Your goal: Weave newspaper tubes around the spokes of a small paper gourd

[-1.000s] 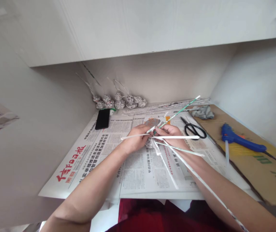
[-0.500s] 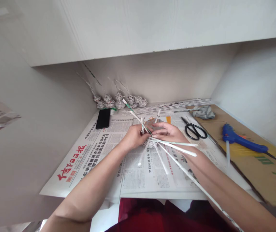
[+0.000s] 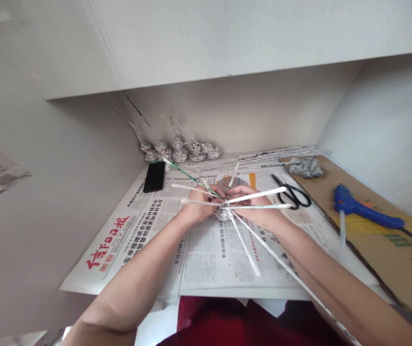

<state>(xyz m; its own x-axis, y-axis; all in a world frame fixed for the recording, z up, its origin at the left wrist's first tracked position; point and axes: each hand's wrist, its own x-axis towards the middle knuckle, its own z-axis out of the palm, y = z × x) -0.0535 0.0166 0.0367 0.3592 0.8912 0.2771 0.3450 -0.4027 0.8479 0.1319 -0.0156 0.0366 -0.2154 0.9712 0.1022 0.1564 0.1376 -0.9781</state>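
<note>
Between my hands is a small round weaving of rolled newspaper strips (image 3: 222, 215), several white strips fanning out from its top. My left hand (image 3: 200, 204) is closed around its left side, with strips passing over and between the fingers. My right hand (image 3: 251, 206) grips the far right side with fingers bent in; strips lying across it partly hide it. One long paper strip (image 3: 285, 262) runs from the weaving down over my right forearm to the lower right. A green-marked strip (image 3: 182, 170) points up and left.
Newspaper sheets (image 3: 144, 242) cover the table. A black phone (image 3: 154, 177), woven gourd shapes (image 3: 180, 153) and a bundle of paper rods (image 3: 252, 158) lie at the back. To the right are black scissors (image 3: 292, 194), a crumpled rag (image 3: 305, 166) and a blue glue gun (image 3: 368, 211) on cardboard (image 3: 404, 283).
The weaving has turned in my hands. The green-marked strip has swung left and lower, and more strips now lie across my left hand. A strip over my right hand points higher.
</note>
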